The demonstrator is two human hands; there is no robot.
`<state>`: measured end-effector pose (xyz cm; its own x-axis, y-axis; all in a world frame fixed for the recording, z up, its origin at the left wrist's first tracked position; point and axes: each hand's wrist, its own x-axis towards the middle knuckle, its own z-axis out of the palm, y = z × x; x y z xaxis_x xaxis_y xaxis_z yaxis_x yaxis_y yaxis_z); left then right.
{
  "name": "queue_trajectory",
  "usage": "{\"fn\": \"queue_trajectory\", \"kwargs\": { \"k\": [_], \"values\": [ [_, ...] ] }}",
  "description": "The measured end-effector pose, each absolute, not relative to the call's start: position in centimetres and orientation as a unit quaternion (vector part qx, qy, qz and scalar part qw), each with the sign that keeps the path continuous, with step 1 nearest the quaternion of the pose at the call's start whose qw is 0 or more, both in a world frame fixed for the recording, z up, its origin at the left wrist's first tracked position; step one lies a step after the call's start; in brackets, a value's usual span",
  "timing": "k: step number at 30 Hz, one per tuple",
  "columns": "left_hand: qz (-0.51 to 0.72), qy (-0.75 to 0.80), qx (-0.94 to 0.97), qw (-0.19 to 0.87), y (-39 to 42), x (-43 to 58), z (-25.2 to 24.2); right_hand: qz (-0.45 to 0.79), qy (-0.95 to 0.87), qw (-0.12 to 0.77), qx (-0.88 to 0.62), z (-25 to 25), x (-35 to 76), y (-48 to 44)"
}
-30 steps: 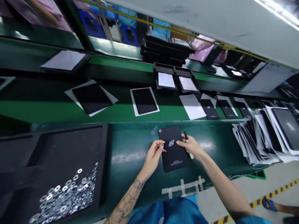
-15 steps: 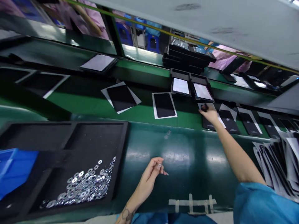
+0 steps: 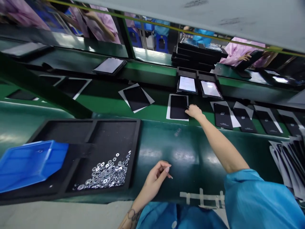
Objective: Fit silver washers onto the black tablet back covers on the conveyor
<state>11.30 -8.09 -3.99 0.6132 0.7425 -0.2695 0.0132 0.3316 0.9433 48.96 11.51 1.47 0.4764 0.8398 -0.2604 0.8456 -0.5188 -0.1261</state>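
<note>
My right hand [image 3: 194, 111] reaches to the right edge of a black tablet-like panel [image 3: 178, 108] lying on a white sheet. Its fingers are closed, and a small dark thing shows at the fingertips, too small to name. My left hand [image 3: 157, 177] hovers over the near green bench with thumb and fingers pinched together; whatever may be between them is hidden. To its left, shiny metal washers [image 3: 108, 173] lie heaped in a compartment of a black tray [image 3: 135, 149]. Right of my right hand, another black panel [image 3: 222, 116] bears a pale mark and rests on white paper.
A blue bin [image 3: 35, 162] sits on the tray's left part. Left of centre lies a tilted panel [image 3: 136, 98]; more marked panels [image 3: 267, 121] line the right. Sheets stand stacked [image 3: 289, 165] at the right edge. A green post [image 3: 47, 86] and an overhead panel [image 3: 214, 19] cross the view.
My right hand has moved left, from the marked panel to the neighbouring unmarked one. My left hand stays pinched over the bench. The view has shifted, bringing more of the blue bin into sight.
</note>
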Motion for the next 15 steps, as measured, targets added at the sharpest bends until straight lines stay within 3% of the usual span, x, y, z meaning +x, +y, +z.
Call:
{"fn": "queue_trajectory", "kwargs": {
  "k": [8,15],
  "values": [
    [0.241,0.373,0.56,0.699,-8.0,11.7,-3.8,-0.118,0.488,-0.025,0.864,3.9,49.5,8.4],
    [0.266,0.379,0.609,0.644,-5.1,10.8,-2.1,-0.04,0.623,-0.159,0.765,12.8,50.8,0.6]
  ]
}}
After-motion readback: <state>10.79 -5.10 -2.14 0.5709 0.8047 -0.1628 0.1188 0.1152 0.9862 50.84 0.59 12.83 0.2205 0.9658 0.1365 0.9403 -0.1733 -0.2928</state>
